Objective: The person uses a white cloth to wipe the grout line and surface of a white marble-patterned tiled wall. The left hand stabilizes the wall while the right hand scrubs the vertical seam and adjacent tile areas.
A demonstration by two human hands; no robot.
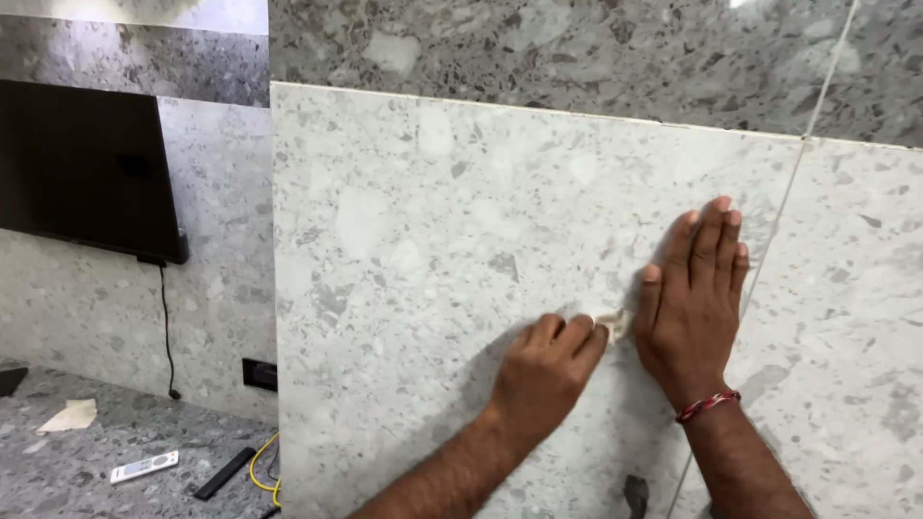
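Here, 2 bare hands work against a pale grey speckled wall tile that stands upright in the near middle of the scene. The right hand lies flat on the tile, fingers straight and held together, palm pressed to the surface; a red thread band circles its wrist. The left hand, just to its left, has its fingers curled and pinches a small whitish scrap against the tile; the scrap sits between the 2 hands, touching the left fingertips and just beside the right thumb. What the scrap is made of cannot be told. A thin vertical joint runs down the tile face at the right, passing behind the right hand. Far to the left, a dark flat screen hangs on the wall with a black cable dropping from it. On the grey shelf below lie a white remote, a black remote and a yellow cable.
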